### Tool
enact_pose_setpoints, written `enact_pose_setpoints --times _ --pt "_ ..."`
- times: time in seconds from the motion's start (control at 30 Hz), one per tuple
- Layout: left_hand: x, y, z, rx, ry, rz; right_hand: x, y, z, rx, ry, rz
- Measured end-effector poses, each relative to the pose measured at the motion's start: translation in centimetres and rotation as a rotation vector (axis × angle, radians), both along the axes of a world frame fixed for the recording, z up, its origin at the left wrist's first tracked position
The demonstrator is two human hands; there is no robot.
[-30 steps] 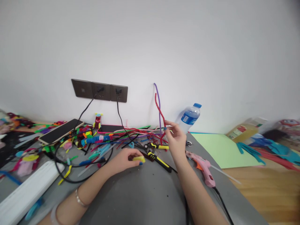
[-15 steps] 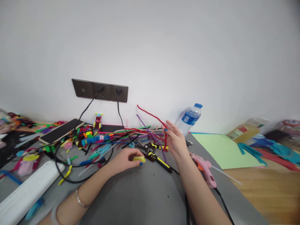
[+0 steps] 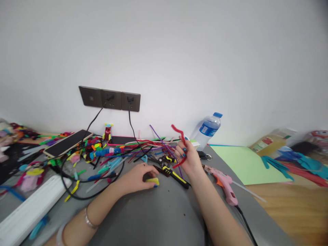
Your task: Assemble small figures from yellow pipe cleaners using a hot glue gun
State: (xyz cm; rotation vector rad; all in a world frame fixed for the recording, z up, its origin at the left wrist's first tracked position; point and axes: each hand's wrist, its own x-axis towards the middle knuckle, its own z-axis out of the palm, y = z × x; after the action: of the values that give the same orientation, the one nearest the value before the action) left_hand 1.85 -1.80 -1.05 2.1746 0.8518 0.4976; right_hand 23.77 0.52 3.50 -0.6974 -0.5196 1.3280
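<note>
Above grey mat, right hand [image 3: 189, 158] clenched round red pipe cleaner [image 3: 180, 136]; left hand [image 3: 139, 177] pinches yellow piece [image 3: 153, 181] on mat. Risk: stem snagging loose pile [image 3: 143, 145], dragging pliers [image 3: 170, 171].

Single head-worn view, forward-down over cluttered mat [image 3: 159, 218], edges perhaps blurred.

The light is bright, even and soft, with only weak shadows under the arms on the grey table [image 3: 159, 212]. The white wall [image 3: 179, 51] shows no glare. Edges bend strongly, and things at 3 and 9 o'clock look blurred.
</note>
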Motion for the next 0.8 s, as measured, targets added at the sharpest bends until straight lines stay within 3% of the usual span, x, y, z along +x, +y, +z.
enact_pose_setpoints --times 0.23,0.4,0.6,0.7,0.8 --pt "0.3 0.0 0.4 0.061 -0.149 0.08 -3.5 -0.9 -1.3 -0.034 0.053 0.136" --pt "0.3 -0.3 0.6 0.1 -0.176 0.003 -5.2 -1.4 -2.5 -0.059 -0.04 0.151" --pt "0.5 -0.3 0.2 0.231 -0.284 -0.046 -5.3 -1.4 -2.7 -0.067 -0.112 0.178" --pt "0.5 0.1 0.0 0.194 -0.381 0.035 -5.1 -1.4 -2.7 -0.037 -0.254 0.209" --pt "0.4 0.6 -0.1 0.059 -0.473 0.202 -5.0 -1.4 -2.7 -0.046 -0.346 0.298"
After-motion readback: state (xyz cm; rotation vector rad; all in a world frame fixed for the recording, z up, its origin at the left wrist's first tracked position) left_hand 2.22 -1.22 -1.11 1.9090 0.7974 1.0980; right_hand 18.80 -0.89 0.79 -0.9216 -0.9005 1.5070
